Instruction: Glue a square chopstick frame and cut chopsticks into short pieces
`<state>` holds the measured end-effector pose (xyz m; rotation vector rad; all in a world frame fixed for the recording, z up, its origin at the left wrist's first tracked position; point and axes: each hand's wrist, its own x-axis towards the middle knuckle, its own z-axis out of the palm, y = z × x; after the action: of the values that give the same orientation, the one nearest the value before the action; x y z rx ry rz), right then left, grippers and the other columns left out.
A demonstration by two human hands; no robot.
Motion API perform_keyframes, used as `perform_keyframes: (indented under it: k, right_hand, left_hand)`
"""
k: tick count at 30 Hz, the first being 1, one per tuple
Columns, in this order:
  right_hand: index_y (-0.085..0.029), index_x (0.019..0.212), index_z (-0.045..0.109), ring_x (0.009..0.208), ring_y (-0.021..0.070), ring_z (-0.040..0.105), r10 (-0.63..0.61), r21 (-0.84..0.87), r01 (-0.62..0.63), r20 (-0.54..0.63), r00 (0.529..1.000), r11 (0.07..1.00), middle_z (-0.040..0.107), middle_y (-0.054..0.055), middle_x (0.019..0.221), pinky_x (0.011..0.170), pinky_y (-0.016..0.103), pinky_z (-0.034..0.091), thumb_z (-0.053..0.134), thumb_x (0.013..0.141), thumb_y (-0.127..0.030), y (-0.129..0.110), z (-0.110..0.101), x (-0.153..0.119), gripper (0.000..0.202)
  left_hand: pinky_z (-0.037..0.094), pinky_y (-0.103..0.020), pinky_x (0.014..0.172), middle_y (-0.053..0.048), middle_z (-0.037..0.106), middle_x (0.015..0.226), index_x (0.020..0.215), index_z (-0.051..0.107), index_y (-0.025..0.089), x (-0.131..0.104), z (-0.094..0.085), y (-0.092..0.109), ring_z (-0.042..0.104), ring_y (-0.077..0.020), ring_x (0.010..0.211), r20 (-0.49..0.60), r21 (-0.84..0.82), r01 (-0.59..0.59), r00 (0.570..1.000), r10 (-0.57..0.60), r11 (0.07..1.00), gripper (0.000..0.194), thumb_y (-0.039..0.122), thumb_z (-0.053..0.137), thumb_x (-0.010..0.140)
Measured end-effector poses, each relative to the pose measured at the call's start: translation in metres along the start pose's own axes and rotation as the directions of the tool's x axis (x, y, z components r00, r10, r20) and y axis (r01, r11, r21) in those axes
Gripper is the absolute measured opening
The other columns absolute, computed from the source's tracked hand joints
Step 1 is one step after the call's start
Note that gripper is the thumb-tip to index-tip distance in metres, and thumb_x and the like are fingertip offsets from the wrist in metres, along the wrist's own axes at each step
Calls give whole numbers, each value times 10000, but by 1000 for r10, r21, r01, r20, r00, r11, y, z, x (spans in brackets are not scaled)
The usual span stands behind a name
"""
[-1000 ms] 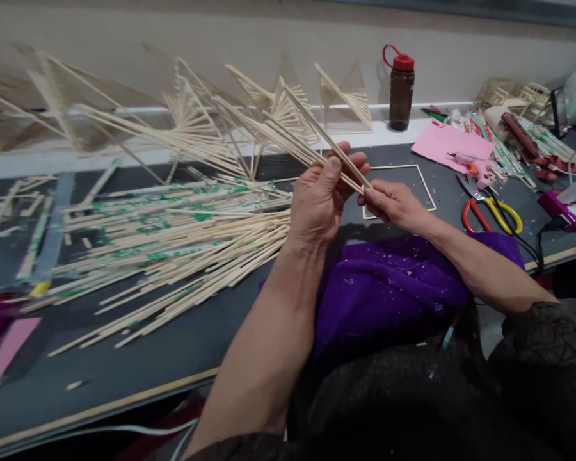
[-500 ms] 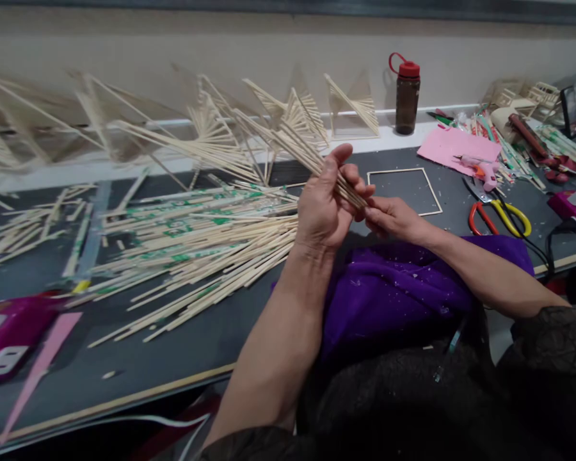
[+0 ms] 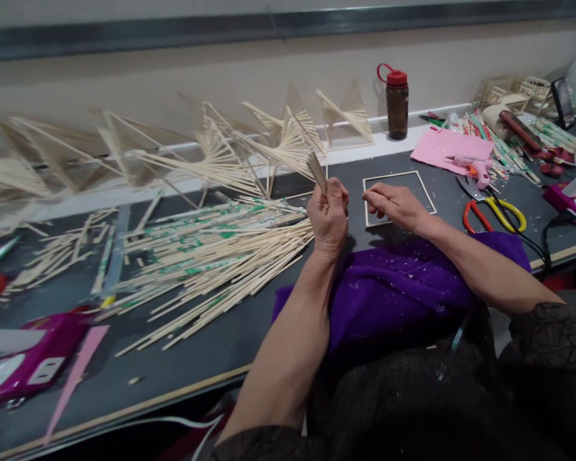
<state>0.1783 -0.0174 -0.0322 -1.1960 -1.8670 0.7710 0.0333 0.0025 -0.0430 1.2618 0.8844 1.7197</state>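
Note:
My left hand [image 3: 329, 214] is closed around a bundle of plain chopsticks [image 3: 317, 171], whose ends stick up above the fist. Just right of it, my right hand [image 3: 391, 203] is raised with its fingers curled together; whatever they hold, if anything, is hidden. Beneath the right hand a thin square stick frame [image 3: 427, 192] lies flat on the dark table. To the left of my left hand spreads a heap of loose chopsticks [image 3: 240, 275], some in green-printed wrappers [image 3: 192, 227]. A purple cloth [image 3: 388, 294] covers my lap below both hands.
Fan-shaped stick structures [image 3: 216, 153] stand along the wall, near a brown bottle [image 3: 397, 109] with a red lid. On the right lie scissors [image 3: 494, 208], a pink glue gun [image 3: 480, 169] and a pink sheet [image 3: 432, 148]. A magenta device [image 3: 52, 355] sits at left.
The right hand has come away from the bundle's lower end. My left hand has turned upright into a fist, and the chopsticks now stand steeper. The view has shifted slightly.

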Motion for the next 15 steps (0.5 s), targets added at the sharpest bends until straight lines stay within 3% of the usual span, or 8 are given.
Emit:
perform_keyframes:
  k: [11,15]
  right_hand:
    - [-169,768,569,637,92,549,34,-11,-34,48,998,999,627,6,725,651,228,414,436,935,-319,-3,3,-3,261]
    - [-165,788,582,621,97,560,33,-12,-32,38,999,999,643,13,729,631,232,409,437,934,-346,-2,2,-3,274]
  left_hand:
    - [219,-195,372,81,358,427,559,471,192,2,-3,4,296,-41,357,-31,19,31,999,-31,999,473,584,586,798]
    - [234,-187,376,80,377,432,585,484,194,1,-1,1,313,-42,356,-75,-47,49,996,-52,998,434,533,556,846]
